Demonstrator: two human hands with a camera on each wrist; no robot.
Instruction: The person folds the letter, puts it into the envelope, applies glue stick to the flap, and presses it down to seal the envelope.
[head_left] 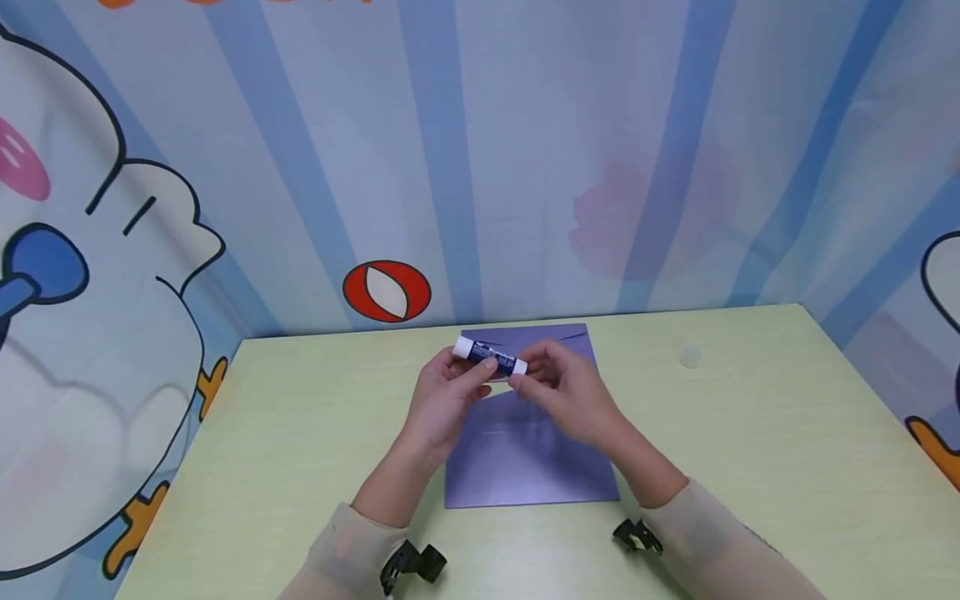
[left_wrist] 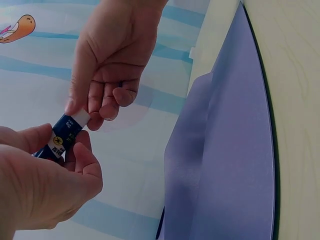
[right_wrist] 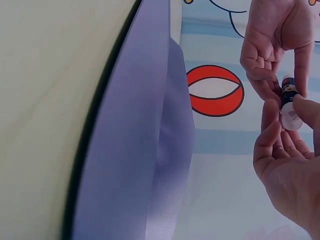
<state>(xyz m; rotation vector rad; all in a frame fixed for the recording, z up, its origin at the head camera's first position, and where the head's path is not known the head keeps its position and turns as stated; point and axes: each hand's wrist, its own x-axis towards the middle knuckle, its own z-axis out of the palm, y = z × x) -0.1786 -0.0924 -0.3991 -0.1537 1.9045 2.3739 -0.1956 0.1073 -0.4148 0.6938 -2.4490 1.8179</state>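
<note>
A dark blue glue stick (head_left: 491, 356) with white ends is held between both hands above a purple envelope (head_left: 532, 458). My left hand (head_left: 442, 400) grips its labelled barrel between thumb and fingers. At the other end, the thumb and fingers of my right hand (head_left: 573, 396) pinch the white end piece, which shows in the right wrist view as a round white end (right_wrist: 291, 120). The envelope lies on the table beneath, its flap (left_wrist: 187, 150) lifted away from the body in the left wrist view.
A small translucent disc (head_left: 690, 357) lies on the pale yellow table (head_left: 330, 417), right of the envelope. Behind the table's far edge hangs a blue striped cartoon backdrop (head_left: 517, 167). Black wrist cameras (head_left: 637, 536) sit at both sleeves.
</note>
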